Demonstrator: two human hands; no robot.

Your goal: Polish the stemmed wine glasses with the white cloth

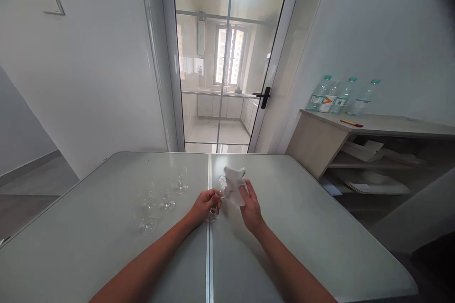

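My left hand (206, 204) is closed around the stem of a clear wine glass (213, 216), its foot showing below my fingers. The bowl tilts up to the right and is mostly hidden. A white cloth (234, 181) lies over the bowl, gripped by my right hand (251, 206), whose fingers press it from the right side. Left of my hands, several clear stemmed glasses stand on the table, among them a near glass (148, 225), a middle glass (168, 204) and a far glass (181, 186).
The pale table (302, 246) has a metal seam (209, 265) down its middle. Beyond it is a glass door (220, 104) with a black handle (263, 97). At right, a shelf unit (316, 139) carries several plastic bottles (343, 96) and a yellow-red tool (351, 123).
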